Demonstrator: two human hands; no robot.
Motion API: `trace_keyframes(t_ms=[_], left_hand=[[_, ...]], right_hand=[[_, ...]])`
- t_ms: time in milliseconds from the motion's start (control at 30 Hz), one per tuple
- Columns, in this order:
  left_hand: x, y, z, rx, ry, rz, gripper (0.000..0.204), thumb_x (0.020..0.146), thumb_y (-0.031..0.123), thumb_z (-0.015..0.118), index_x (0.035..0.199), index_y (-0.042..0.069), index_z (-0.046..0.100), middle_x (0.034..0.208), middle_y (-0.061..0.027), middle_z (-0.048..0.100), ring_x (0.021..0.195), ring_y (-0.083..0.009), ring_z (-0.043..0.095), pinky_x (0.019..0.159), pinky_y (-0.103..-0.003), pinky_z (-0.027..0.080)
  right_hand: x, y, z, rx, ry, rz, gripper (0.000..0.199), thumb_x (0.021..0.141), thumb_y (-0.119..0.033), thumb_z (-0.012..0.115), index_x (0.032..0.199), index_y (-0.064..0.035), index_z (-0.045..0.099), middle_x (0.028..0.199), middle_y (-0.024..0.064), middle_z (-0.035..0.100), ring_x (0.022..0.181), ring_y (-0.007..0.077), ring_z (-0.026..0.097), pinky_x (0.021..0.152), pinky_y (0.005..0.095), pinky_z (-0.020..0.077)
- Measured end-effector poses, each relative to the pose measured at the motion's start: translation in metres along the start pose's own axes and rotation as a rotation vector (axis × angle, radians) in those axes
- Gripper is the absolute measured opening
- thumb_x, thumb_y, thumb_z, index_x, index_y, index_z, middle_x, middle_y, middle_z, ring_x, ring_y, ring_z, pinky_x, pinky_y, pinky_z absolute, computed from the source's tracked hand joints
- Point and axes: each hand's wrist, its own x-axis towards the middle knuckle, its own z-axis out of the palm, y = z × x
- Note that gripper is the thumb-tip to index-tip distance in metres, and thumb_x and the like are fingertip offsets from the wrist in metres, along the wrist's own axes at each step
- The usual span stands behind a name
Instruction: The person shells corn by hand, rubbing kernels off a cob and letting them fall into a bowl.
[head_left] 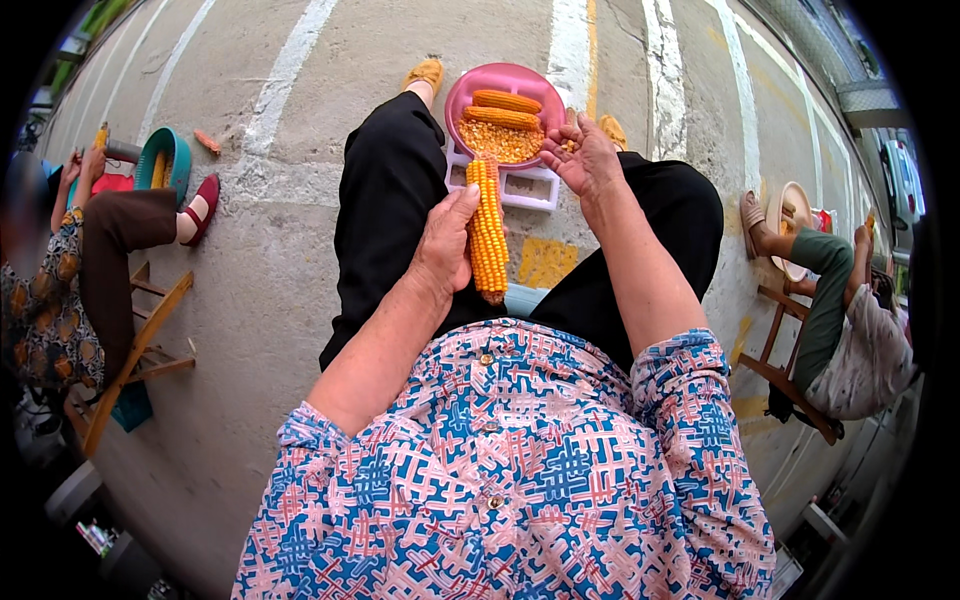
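Our left hand (445, 240) wraps round the corn cob (488, 235), apparently steadying it between our knees, its far end by the pink bowl (505, 77). The bowl sits ahead on a pale stool (530, 204), seemingly for easy reach. Our right hand (590, 160) curls loosely beside it; we cannot tell whether it pinches anything. Our left fingertips are hidden behind the cob.

The corn cob (488, 240) hides most fingers of the left grip (440, 245).
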Motion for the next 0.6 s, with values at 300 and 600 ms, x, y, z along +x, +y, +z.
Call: trace_keyframes(t_ms=[300,600], left_hand=[[0.000,-0.001,0.004,-0.024,-0.006,0.010,0.031,0.095,0.030,0.047,0.107,0.002,0.052,0.084,-0.0086,0.059,0.074,-0.0175,0.060,0.072,-0.032,0.051],[-0.001,-0.001,0.004,-0.004,-0.002,-0.005,0.031,0.095,0.030,0.046,0.106,0.002,0.053,0.084,-0.0086,0.059,0.074,-0.0177,0.060,0.072,-0.031,0.051]], right_hand=[[0.053,-0.011,0.012,-0.161,0.025,-0.062,0.057,0.087,-0.048,0.053,0.123,-0.0068,0.035,0.111,0.0113,0.044,0.098,0.0248,0.048,0.083,0.0513,0.0430],[-0.029,-0.017,0.009,0.184,-0.119,-0.056,0.033,0.096,-0.038,0.039,0.090,-0.0085,0.052,0.087,0.0067,0.056,0.081,0.0189,0.056,0.064,0.0346,0.0477]])
